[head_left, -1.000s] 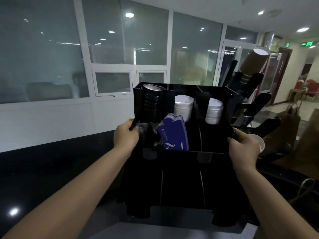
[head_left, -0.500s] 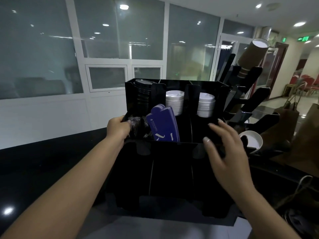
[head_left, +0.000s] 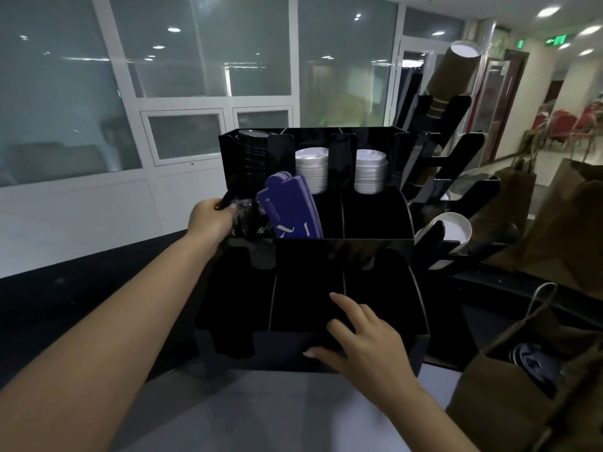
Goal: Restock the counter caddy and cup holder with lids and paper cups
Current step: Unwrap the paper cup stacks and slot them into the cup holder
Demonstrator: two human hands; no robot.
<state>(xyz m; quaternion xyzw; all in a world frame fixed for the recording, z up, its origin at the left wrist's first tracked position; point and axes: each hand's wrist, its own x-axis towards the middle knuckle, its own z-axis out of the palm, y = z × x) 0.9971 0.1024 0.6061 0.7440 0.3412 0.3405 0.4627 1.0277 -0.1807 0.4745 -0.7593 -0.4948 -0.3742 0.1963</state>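
Caddy (head_left: 310, 256) — left hand (head_left: 212, 220) grips its left wall; right hand (head_left: 362, 337) spread wide over front edge.

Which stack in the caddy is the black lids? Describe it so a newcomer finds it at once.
Start at the black counter caddy that the left hand grips. Along its tall back row stand three lid stacks. The black lids fill the leftmost slot, above that hand; the two stacks of white lids to their right are pale.

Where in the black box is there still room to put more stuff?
The caddy looks bare in its middle row to the right of the purple sleeves, below the white lids, and across the front row by the right hand. It is crowded at the back row and where the left hand holds.
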